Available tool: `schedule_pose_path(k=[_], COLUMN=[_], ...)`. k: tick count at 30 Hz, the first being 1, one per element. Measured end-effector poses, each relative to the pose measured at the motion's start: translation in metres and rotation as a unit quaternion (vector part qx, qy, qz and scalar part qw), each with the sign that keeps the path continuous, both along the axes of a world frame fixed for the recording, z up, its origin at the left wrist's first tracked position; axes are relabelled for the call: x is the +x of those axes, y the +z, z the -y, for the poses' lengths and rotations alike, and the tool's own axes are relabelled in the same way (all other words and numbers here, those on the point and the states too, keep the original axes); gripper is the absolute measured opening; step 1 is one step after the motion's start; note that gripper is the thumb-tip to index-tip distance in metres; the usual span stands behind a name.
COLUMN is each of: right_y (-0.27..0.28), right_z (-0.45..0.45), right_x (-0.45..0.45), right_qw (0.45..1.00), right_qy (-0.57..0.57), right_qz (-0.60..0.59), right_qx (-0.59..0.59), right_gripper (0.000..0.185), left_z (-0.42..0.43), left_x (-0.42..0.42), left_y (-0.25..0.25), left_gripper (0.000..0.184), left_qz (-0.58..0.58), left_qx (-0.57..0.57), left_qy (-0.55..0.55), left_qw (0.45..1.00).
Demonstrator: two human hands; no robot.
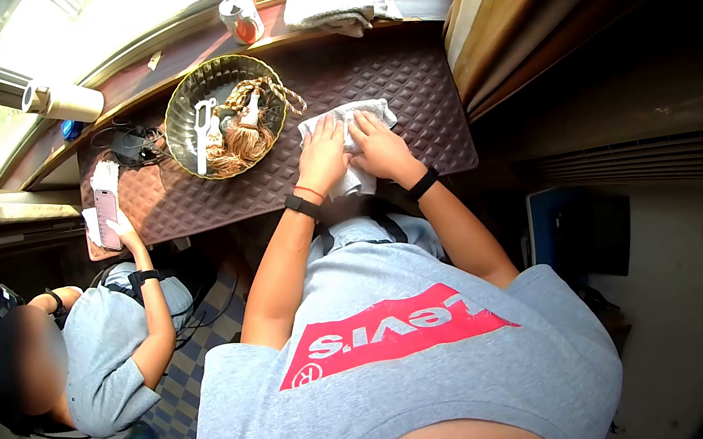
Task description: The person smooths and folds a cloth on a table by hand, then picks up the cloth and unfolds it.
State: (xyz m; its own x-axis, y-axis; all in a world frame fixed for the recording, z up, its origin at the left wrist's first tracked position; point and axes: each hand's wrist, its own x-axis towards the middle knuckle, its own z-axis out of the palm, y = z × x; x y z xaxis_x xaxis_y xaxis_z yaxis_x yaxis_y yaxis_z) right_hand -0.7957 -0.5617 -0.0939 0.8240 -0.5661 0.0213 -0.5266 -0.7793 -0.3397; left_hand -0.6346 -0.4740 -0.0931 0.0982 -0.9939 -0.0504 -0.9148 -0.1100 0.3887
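Observation:
A white towel (pixel 356 185) lies in a folded bundle on the dark quilted table cover. My left hand (pixel 324 157) rests flat on its left part, fingers stretched out. Beside it, my right hand (pixel 381 149) is spread over the right part, also flat. The two hands almost meet at the thumbs, and the towel shows beyond the fingertips and below the palms. Neither hand is wrapped around anything.
Left of my hands stands a gold-rimmed bowl (pixel 179 154) holding tasselled cords and a white-handled tool (pixel 203 137). A can (pixel 241 19) and another towel (pixel 336 1) sit on the window ledge. At left, a seated person's hand (pixel 125 229) touches a pink phone (pixel 107 216).

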Motion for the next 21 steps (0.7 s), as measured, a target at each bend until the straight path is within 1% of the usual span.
schedule_pose_path(k=[3,4,8,11,14,17,21], right_y=[0.023,0.025,0.028,0.025,0.024,0.022,0.016], right_z=[-0.017,-0.023,-0.036,-0.043,-0.046,-0.045,-0.047], right_x=[-0.010,-0.013,-0.018,-0.022,-0.023,-0.022,-0.020], right_qw=[0.999,0.999,0.997,0.998,0.998,0.996,0.998], right_qy=[0.018,0.020,0.040,0.045,0.047,0.061,0.046], right_qz=[-0.028,-0.027,-0.046,-0.034,-0.022,-0.061,-0.029], right_qx=[0.030,0.029,0.039,0.037,0.027,0.004,0.006], right_gripper=[0.075,0.070,0.069,0.068,0.071,0.079,0.080], left_z=[-0.018,-0.023,-0.039,-0.045,-0.045,-0.043,-0.038], left_x=[-0.005,-0.006,-0.014,-0.018,-0.023,-0.028,-0.030], left_y=[0.006,0.007,0.023,0.014,0.005,0.000,0.002], left_gripper=[0.077,0.078,0.080,0.084,0.079,0.080,0.070], left_qz=[0.010,0.010,0.007,0.020,0.039,0.066,0.088], left_qx=[0.020,0.029,0.074,0.073,0.053,0.037,0.048], left_qy=[-0.020,-0.019,-0.009,-0.011,-0.009,-0.007,-0.005], left_qw=[1.000,0.999,0.997,0.997,0.998,0.997,0.995])
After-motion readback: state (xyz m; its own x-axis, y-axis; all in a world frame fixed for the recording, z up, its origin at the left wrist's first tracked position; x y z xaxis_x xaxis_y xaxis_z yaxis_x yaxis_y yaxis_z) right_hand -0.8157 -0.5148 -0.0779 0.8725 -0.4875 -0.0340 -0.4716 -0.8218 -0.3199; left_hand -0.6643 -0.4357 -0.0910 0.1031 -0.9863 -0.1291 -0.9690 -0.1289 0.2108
